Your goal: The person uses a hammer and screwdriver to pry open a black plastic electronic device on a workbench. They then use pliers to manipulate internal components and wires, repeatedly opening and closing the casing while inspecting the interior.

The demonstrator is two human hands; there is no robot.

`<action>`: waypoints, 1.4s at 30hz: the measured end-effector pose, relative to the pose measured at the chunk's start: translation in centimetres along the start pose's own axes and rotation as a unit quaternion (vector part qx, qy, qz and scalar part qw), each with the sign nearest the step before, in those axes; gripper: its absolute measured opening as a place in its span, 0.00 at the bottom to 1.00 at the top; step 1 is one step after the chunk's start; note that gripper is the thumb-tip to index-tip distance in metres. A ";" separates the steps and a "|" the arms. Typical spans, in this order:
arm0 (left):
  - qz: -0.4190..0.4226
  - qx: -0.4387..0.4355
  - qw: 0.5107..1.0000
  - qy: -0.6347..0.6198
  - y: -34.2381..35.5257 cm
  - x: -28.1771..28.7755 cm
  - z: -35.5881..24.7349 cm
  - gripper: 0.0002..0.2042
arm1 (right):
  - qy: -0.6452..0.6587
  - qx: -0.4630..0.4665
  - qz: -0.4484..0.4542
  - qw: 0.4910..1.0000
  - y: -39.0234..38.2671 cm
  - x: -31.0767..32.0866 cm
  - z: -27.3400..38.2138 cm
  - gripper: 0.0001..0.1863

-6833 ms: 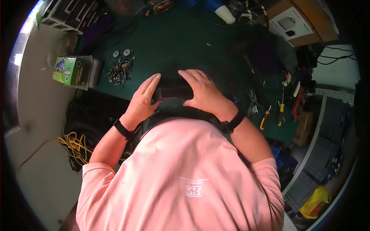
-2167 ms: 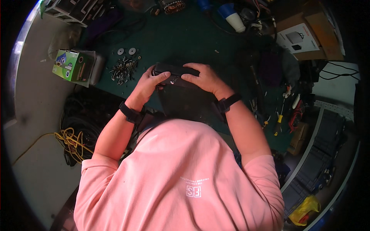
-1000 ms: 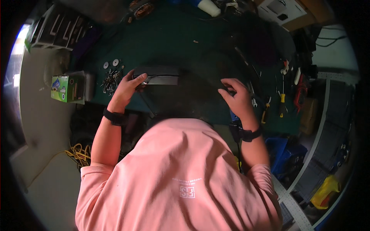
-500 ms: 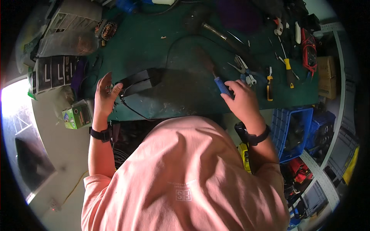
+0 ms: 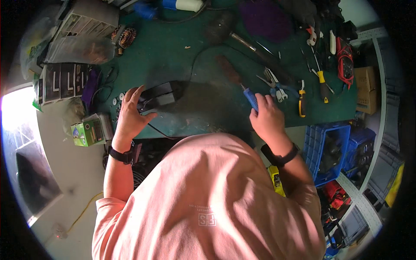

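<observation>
A black box-shaped device [image 5: 164, 94] with a dark cord lies on the left part of the green bench [image 5: 173, 60]. My left hand [image 5: 131, 113] is at its left end, fingers spread and thumb apart. Whether it touches the device I cannot tell. Small washers [image 5: 115, 101] lie just left of those fingers. In my right hand [image 5: 268, 115] is a blue-handled tool with a rusty flat blade [image 5: 230, 71], held by the handle. The blade points away and to the left, over the bench. Pliers [image 5: 274, 82] lie just beyond this hand.
A hammer [image 5: 251, 44] lies far back. Yellow-black cutters [image 5: 302, 102], a screwdriver [image 5: 321, 80] and a red meter [image 5: 345, 65] are on the right. Boxes [image 5: 65, 82] line the left side. Below the bench's right edge stands a blue crate [image 5: 325, 151].
My left hand has turned and spread its fingers, and its thumb has come off the device. My right hand has closed round the blue handle and shifted slightly nearer me.
</observation>
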State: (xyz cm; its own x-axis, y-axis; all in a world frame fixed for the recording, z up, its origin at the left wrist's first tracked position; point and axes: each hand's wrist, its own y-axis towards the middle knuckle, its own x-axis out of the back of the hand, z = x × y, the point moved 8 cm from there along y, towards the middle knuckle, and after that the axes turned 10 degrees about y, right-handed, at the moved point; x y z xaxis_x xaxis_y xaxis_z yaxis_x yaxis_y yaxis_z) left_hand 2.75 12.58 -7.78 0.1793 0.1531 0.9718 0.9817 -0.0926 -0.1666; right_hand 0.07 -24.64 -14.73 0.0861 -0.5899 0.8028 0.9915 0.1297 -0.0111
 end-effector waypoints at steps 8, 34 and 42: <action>-0.008 -0.005 1.000 -0.028 -0.5 -0.7 1.6 0.44 | 0.140 0.086 -0.075 0.984 1.5 12.9 6.3 0.13; -0.060 -0.036 0.994 -0.089 -0.8 -2.0 2.2 0.40 | 0.155 0.258 0.068 0.951 7.5 10.3 24.2 0.09; -0.067 -0.045 0.990 -0.114 -0.6 -2.3 2.5 0.40 | 0.116 0.263 0.088 0.954 8.0 9.4 25.5 0.09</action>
State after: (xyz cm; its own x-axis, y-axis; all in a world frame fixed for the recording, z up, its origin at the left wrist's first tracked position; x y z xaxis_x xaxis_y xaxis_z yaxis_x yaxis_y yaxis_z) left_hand 1.94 14.72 -10.30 0.0670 0.3877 0.9194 0.9898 -0.1422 -0.0121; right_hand 6.34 -8.85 7.96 0.3262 -0.6751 0.6617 0.7789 0.5886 0.2166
